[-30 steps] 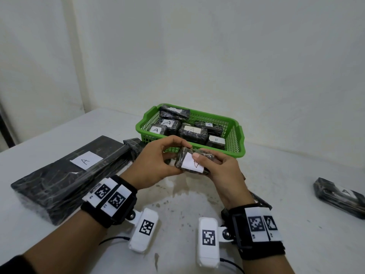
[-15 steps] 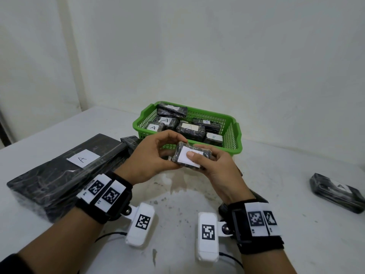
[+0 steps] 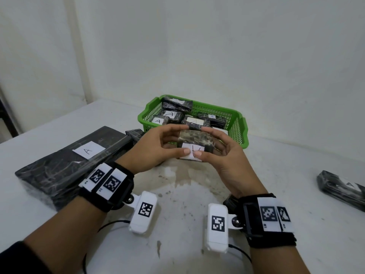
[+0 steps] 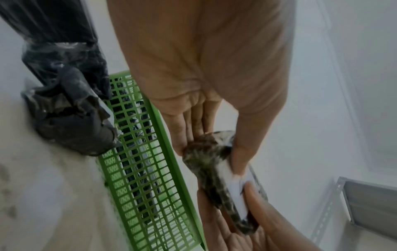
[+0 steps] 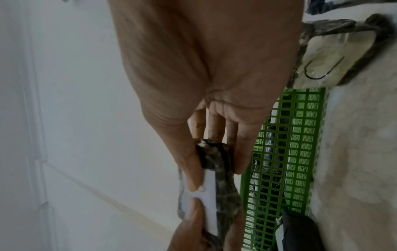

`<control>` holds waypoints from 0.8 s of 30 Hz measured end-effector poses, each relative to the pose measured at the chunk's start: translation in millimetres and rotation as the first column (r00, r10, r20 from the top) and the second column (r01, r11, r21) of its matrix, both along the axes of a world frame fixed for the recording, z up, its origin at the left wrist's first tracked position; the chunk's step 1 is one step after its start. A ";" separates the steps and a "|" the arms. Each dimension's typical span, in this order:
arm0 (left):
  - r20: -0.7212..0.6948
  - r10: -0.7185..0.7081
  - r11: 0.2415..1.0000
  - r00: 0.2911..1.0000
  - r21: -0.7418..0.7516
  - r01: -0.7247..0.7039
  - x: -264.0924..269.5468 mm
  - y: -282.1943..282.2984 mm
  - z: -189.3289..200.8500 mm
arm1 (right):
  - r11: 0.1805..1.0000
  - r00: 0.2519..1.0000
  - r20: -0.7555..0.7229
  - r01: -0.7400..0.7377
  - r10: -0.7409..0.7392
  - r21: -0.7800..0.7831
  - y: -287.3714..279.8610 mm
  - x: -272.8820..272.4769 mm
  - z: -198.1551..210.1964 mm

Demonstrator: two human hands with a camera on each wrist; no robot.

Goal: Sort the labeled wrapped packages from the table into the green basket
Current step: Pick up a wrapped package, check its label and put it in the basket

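Here both hands pinched one small wrapped package (image 3: pixel 195 144): the left hand (image 3: pixel 156 149) held its left end, thumb on the white label (image 3: pixel 192 154) and fingers behind, and the right hand (image 3: pixel 227 157) mirrored that on the right end, thumb on the label's other half. The package hung in the air just in front of the green basket (image 3: pixel 240 125), at about 12 o'clock from the wrists, clear of the table (image 3: pixel 177 194).

Its long axis ran across the view, from 9 o'clock to 3 o'clock. The labelled face tipped toward the person and downward, and the mark on it read upside down or sideways; I could not tell the letter with certainty.

To do this step well, in my judgement, the thumbs should slide off the writing so the letter reads plainly, and then one hand alone should carry the package over the near rim and lay it label-up beside the labelled packages in the basket (image 3: pixel 171 115), since the near wall stood close under the fingers

A large wrapped block marked A (image 3: pixel 75 161) lay at 9 o'clock, and another wrapped package (image 3: pixel 343 187) at 3 o'clock
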State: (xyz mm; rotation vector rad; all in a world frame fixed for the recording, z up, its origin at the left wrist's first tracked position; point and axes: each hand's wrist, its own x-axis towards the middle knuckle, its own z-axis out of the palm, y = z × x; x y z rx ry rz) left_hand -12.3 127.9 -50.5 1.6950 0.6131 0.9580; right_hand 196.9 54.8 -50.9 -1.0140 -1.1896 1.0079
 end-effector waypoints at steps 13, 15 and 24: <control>0.001 -0.023 0.989 1.000 0.143 0.023 2.1 -11.3 5.7 | 0.987 1.000 -0.009 0.008 -0.009 -0.158 1.2 -6.1 0.8; -0.007 0.002 0.988 1.000 0.157 -0.001 1.1 -10.7 6.3 | 0.985 0.999 -0.048 -0.017 0.009 -0.174 1.3 -3.2 2.3; -0.014 -0.007 0.987 1.000 0.162 0.009 2.2 -9.8 3.6 | 0.987 0.998 -0.053 0.024 -0.033 -0.161 0.0 0.1 3.1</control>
